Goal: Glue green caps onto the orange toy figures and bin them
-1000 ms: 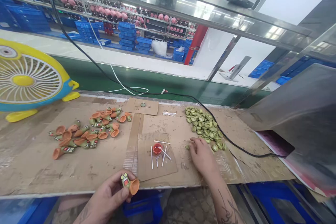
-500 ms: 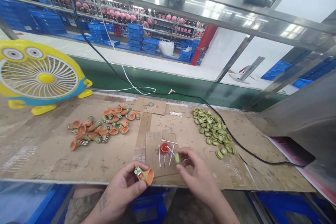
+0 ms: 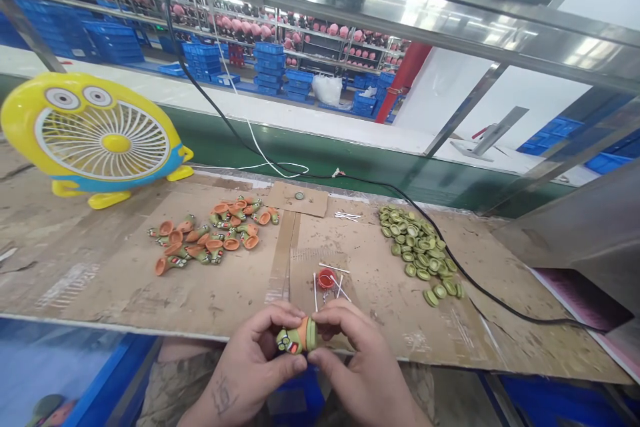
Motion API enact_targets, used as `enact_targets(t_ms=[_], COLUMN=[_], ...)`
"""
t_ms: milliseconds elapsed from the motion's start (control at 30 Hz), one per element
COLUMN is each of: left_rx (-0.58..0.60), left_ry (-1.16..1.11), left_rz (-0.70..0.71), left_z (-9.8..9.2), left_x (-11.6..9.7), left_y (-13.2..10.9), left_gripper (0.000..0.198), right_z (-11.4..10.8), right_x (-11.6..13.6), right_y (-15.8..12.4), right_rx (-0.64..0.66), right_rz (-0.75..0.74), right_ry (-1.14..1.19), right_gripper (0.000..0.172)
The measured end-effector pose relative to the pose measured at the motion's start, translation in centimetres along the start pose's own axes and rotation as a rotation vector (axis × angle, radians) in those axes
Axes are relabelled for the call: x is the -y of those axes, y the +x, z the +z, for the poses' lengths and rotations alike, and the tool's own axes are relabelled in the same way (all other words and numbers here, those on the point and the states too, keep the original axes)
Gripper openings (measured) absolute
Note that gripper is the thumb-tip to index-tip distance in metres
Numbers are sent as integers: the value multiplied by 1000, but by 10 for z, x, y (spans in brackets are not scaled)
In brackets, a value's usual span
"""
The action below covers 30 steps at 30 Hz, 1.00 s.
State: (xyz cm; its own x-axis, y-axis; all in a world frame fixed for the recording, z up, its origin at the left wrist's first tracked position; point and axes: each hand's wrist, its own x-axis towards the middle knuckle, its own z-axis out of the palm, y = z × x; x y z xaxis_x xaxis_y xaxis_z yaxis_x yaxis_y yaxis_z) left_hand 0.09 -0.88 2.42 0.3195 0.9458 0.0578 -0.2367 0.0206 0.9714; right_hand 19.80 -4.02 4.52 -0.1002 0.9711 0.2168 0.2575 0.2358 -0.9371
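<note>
My left hand (image 3: 250,367) pinches a small green-and-orange toy piece (image 3: 293,339) at the near edge of the bench. My right hand (image 3: 357,363) presses a green cap (image 3: 311,333) onto the toy's orange open end, fingers closed round it. Both hands meet just in front of a small red cup (image 3: 326,278) with cotton swabs (image 3: 340,285) lying round it. A heap of the same orange-and-green toy pieces (image 3: 215,237) lies to the left. A heap of green caps (image 3: 417,250) lies to the right.
A yellow cartoon desk fan (image 3: 103,140) stands at the back left. A black cable (image 3: 465,273) runs across the cardboard-covered bench (image 3: 150,293) past the caps. A steel housing (image 3: 585,233) fills the right side. Blue crates (image 3: 270,70) stack behind a green conveyor.
My right hand picked a green cap from the heap, carried it left and brought it onto the toy in my left hand. The view shifted left and down.
</note>
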Motion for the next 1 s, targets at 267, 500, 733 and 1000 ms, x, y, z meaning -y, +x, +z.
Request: enact_targets(t_ms=[267,500,733,1000], left_rx=[-3,-21,-57,-70], left_ry=[259,398,353,-100], left_rz=[171,265,102,-254], left_z=[-8,-8,-8,0], left_x=[-3,-10,-7,-8], left_y=[0,-3,-7,-7], left_gripper=[35,37,33,36], right_z=[-1,-2,5,7], right_x=[3,9,10,6], right_y=[-1,-1,-4,1], right_rx=[61,127,90,48], right_rz=[-63,-61,-81,-53], right_ry=[-100,-184,-154,-66], right_gripper=[31,25,19,26])
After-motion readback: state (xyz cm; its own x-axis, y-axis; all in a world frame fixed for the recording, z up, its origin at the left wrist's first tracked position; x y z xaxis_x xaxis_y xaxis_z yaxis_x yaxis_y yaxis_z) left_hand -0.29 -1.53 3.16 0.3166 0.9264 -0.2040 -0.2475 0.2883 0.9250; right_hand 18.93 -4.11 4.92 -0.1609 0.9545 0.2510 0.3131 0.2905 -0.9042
